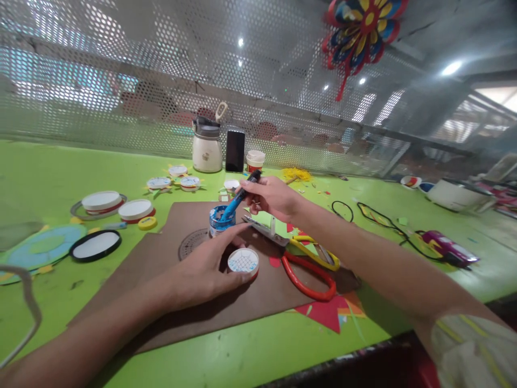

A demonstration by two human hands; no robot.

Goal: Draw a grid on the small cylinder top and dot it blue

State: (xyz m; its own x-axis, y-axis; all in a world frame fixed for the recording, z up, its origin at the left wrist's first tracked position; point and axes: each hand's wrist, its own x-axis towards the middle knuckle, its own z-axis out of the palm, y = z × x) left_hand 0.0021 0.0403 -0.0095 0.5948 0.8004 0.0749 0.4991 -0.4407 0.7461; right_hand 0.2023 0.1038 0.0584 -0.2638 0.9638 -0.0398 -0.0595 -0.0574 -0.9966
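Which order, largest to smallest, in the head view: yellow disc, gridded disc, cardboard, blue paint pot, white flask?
1. Cardboard
2. White flask
3. Gridded disc and blue paint pot: look alike, not ranked
4. Yellow disc

Left forearm (121, 320) slants in from lower left; left hand (202, 275) low, thumb (236, 279) and fingers (236, 231) curved apart in grip; right forearm (371, 253) slants in from lower right, right hand (277, 199) farther forward, digits pinched close, both hands bare
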